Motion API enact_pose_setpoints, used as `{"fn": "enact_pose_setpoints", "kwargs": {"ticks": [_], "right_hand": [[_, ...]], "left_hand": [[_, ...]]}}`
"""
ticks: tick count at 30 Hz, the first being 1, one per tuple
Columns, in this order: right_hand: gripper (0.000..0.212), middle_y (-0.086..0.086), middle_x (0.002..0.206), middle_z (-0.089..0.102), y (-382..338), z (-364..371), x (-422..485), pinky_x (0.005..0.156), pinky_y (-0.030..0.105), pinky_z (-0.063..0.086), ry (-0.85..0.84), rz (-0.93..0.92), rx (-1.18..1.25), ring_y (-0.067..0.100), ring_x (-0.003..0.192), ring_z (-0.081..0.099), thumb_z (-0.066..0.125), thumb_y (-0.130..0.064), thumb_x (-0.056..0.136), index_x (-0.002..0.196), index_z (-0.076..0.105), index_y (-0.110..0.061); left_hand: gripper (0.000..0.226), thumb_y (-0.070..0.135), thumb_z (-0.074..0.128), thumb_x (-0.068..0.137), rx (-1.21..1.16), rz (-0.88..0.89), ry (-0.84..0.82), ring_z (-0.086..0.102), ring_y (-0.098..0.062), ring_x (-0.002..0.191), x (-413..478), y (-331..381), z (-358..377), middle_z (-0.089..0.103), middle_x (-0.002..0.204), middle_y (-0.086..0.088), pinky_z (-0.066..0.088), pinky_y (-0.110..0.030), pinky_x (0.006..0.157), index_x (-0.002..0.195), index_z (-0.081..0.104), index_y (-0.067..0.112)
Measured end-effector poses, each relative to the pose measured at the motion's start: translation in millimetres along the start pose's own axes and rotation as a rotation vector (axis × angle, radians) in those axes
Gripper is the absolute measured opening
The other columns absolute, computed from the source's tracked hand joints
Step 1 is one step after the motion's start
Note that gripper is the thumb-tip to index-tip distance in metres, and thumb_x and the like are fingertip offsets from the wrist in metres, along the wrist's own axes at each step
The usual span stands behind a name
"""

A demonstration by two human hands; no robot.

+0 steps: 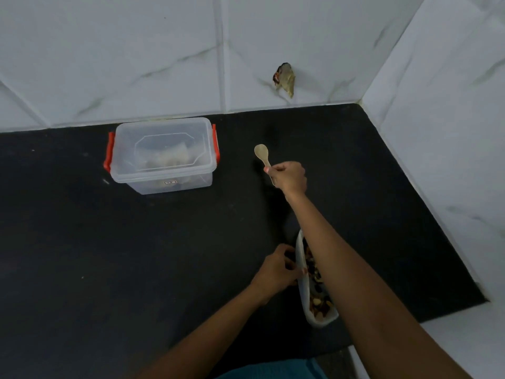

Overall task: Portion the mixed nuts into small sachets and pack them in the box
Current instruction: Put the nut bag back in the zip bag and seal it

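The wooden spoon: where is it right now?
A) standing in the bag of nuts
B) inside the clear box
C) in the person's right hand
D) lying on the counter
C: the right hand holds the spoon by its handle, bowl pointing toward the wall, while the left hand holds the bag of nuts.

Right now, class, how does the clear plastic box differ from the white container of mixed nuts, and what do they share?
The clear box has its lid on; the nut container is open. The box stands untouched by the wall; the left hand grips the nut container's rim. The box is see-through with orange clips; the nut container is white. Both rest on the black counter.
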State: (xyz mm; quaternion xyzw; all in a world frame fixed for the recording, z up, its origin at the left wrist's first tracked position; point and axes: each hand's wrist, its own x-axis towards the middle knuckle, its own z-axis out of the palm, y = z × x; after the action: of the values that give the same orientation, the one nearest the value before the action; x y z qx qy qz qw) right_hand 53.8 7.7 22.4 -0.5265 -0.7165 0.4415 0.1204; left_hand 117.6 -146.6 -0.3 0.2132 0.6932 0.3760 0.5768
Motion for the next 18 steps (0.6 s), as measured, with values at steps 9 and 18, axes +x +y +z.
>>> {"fn": "enact_pose_setpoints", "kwargs": {"ticks": [9,18], "right_hand": [[0.018,0.004,0.092,0.068,-17,36,37,0.069,0.031,0.047,-0.004,-0.053,-0.089,0.019,0.085,0.064,0.065,-0.027,0.084,0.092,0.068,-0.011],[0.023,0.002,0.081,0.062,-17,45,41,0.066,0.032,0.045,-0.065,-0.058,-0.159,0.018,0.075,0.061,0.066,-0.031,0.082,0.088,0.062,-0.01]], "left_hand": [[0.048,0.021,0.065,0.085,-0.004,0.007,-0.016,0.059,-0.019,0.104,6,-6,1,0.054,0.103,0.0,0.053,-0.035,0.089,0.127,0.042,0.019],[0.049,0.023,0.064,0.086,0.027,0.02,-0.01,0.057,-0.016,0.104,5,-6,2,0.053,0.106,0.002,0.052,-0.032,0.089,0.128,0.041,0.02]]}}
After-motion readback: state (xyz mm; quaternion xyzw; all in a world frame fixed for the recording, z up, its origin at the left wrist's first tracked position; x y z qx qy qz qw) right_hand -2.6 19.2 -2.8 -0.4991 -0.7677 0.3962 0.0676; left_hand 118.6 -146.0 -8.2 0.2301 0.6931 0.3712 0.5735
